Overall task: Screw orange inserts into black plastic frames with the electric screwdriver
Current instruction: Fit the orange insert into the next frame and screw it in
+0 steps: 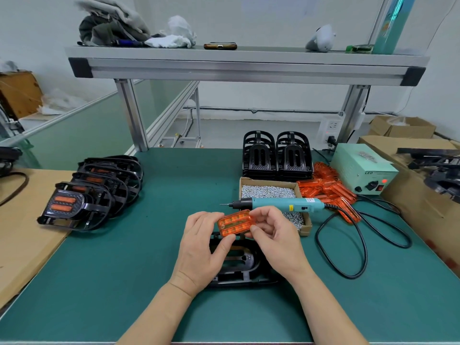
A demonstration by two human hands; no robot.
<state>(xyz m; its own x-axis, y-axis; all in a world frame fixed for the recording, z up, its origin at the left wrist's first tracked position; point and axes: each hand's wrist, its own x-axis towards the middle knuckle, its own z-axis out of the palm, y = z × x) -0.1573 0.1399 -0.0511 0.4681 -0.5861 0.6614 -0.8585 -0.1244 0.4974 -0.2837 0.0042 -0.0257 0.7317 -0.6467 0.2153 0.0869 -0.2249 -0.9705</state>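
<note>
Both hands hold one orange insert (235, 224) just above a black plastic frame (240, 266) that lies flat on the green mat. My left hand (199, 247) pinches the insert's left end between thumb and fingers. My right hand (276, 235) pinches its right end. The teal electric screwdriver (278, 204) lies across the screw box behind my hands, tip pointing left, untouched. A pile of loose orange inserts (328, 189) sits to the right of the box.
A cardboard box of screws (270, 191) stands behind my hands. Two stacks of empty black frames (277, 155) are at the back, a row of frames with orange inserts (94, 190) at left. The power supply (363, 168) and looping black cable (353, 245) lie at right.
</note>
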